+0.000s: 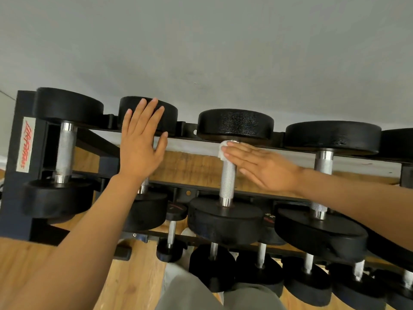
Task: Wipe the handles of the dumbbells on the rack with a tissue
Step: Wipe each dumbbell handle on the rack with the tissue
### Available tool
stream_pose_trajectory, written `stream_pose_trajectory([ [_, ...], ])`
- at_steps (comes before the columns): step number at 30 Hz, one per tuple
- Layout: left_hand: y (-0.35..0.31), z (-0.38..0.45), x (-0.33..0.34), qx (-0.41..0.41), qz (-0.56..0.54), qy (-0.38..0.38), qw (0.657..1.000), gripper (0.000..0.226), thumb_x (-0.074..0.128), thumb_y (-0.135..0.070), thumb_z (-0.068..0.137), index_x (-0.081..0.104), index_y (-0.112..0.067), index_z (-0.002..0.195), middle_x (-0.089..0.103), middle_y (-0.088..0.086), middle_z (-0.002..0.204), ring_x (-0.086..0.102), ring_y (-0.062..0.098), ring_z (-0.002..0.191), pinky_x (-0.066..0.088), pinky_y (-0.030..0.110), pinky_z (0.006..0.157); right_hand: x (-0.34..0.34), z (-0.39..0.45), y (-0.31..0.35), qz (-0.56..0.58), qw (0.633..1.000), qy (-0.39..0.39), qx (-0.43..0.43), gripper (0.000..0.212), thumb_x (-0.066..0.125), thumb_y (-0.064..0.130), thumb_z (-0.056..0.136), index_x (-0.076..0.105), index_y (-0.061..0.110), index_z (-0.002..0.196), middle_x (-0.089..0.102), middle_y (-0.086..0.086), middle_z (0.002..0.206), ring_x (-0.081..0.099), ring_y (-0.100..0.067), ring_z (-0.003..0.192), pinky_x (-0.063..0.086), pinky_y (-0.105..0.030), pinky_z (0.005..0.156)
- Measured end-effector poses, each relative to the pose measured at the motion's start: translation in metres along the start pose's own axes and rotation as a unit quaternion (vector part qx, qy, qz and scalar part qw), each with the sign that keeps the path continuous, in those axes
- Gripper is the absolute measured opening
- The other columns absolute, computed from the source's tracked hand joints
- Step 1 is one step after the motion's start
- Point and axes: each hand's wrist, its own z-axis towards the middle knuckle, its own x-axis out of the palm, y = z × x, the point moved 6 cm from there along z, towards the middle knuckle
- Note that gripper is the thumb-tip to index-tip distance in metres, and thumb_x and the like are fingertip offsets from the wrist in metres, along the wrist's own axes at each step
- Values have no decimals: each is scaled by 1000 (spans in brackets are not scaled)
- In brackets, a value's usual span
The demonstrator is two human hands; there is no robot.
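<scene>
On the near rail of the black steel rack [21,198] rest the heavy round black heads, which should stay put under a wipe. Beyond them, the knurled silver metal handle [228,177] of the middle dumbbell looks stiff and grippy. The right hand [266,168], fingers straight and pressed together, holds the thin, soft white tissue [222,151] flat against that handle's far end; wrapping it round would likely wipe better. Farther left, the left hand [140,144] hovers, fingers straight and slightly spread, holding nothing.
</scene>
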Motion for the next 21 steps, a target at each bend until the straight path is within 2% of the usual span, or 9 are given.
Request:
stream_pose_trajectory([
  [2,0,0,-1,0,0,-4,1000,53,50,-25,100,42,-8,149,33,10,160,20,26,152,9,45,125,13,-11,15,48,998,28,-3,47,34,18,104,34,-1,146,29,-14,156,20,-25,148,18,-39,121],
  [6,-1,0,-1,0,2,1,1000,53,51,-25,100,42,-8,149,32,9,160,19,26,152,7,43,126,27,-35,39,136,977,128,-99,45,41,9,101,39,0,145,33,-8,156,20,-19,148,15,-34,122],
  [9,-1,1,-2,-2,1,5,1000,54,51,-24,99,42,-8,150,32,9,160,18,25,152,6,41,126,27,-31,32,105,971,157,-148,45,40,13,102,40,1,145,33,-8,156,22,-20,148,18,-37,122],
  [11,-1,1,-3,-3,-1,10,1000,54,50,-24,99,41,-9,150,32,9,161,18,24,152,6,41,126,24,-26,24,64,978,134,-143,45,40,16,103,40,2,145,32,-9,156,23,-19,147,18,-35,121],
  [14,-1,1,-3,-4,7,23,1000,54,49,-25,99,40,-9,151,30,8,161,16,23,153,4,39,126,11,-19,10,44,998,39,-19,48,36,17,103,32,1,149,26,-14,158,20,-23,148,19,-38,121],
  [16,-2,1,-4,-3,23,30,999,55,48,-26,100,39,-9,151,29,8,162,15,23,153,2,38,126,9,-16,15,69,994,6,90,52,29,24,104,21,3,152,13,-10,162,9,-19,150,12,-36,122],
  [19,-2,2,-4,11,46,41,998,56,44,-30,102,36,-9,153,27,9,163,14,24,153,1,37,126,16,-9,43,172,958,19,229,60,24,35,105,-5,11,153,-20,1,160,-20,-6,146,-8,-22,119],
  [21,0,1,-3,26,55,44,997,56,42,-31,103,35,-8,153,26,10,163,14,25,153,0,37,126,22,0,60,227,924,33,307,67,25,37,105,-21,15,148,-38,6,153,-32,-3,140,-14,-20,115],
])
